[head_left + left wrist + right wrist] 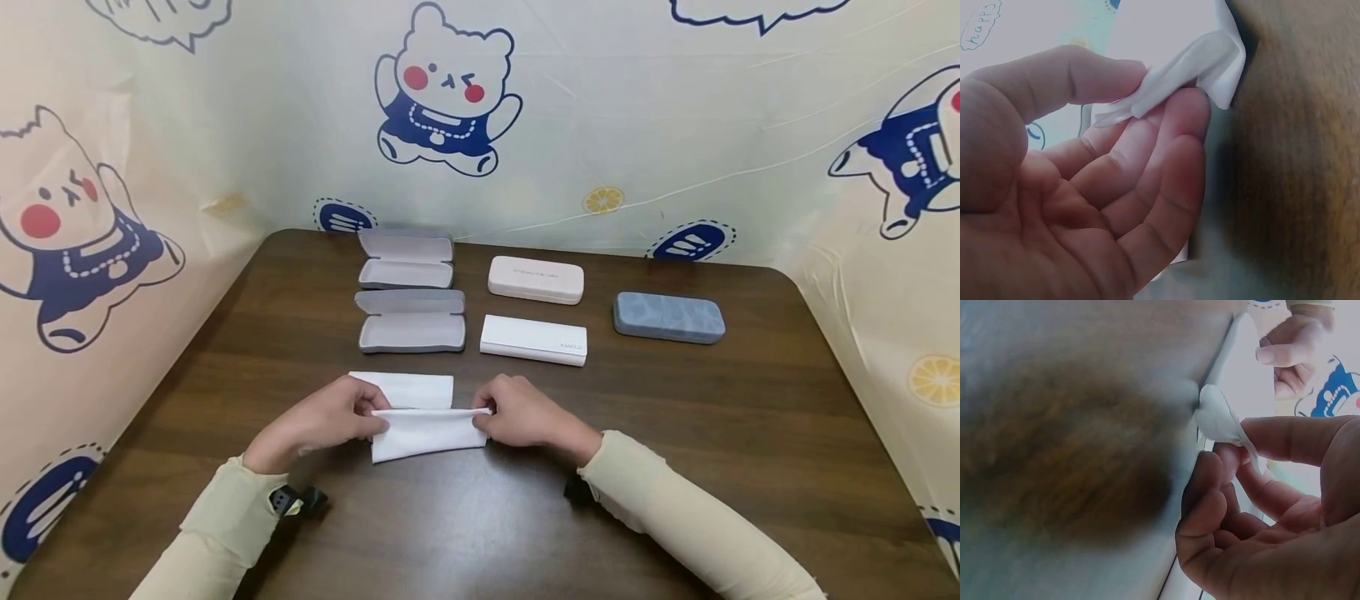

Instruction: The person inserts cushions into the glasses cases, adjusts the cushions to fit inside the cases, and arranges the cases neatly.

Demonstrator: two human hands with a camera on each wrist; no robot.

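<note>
Both hands hold a folded white cloth (429,433) by its upper corners, its lower part hanging toward me. My left hand (330,414) pinches the left end between thumb and fingers; the left wrist view shows the folded layers of the cloth (1179,69) at the fingertips. At the other end, my right hand (519,412) pinches the cloth's corner, and the right wrist view shows the cloth (1219,419) bulging beside the thumb. Just behind lies a second flat white cloth (412,388), partly covered by the left hand and the held cloth.
Two grey glasses cases, a rear one (406,275) and a front one (412,332), stand with lids raised. Closed cases lie to the right: pale pink (536,280), white (533,339) and blue (669,317). A printed curtain (570,125) borders the brown table (750,433).
</note>
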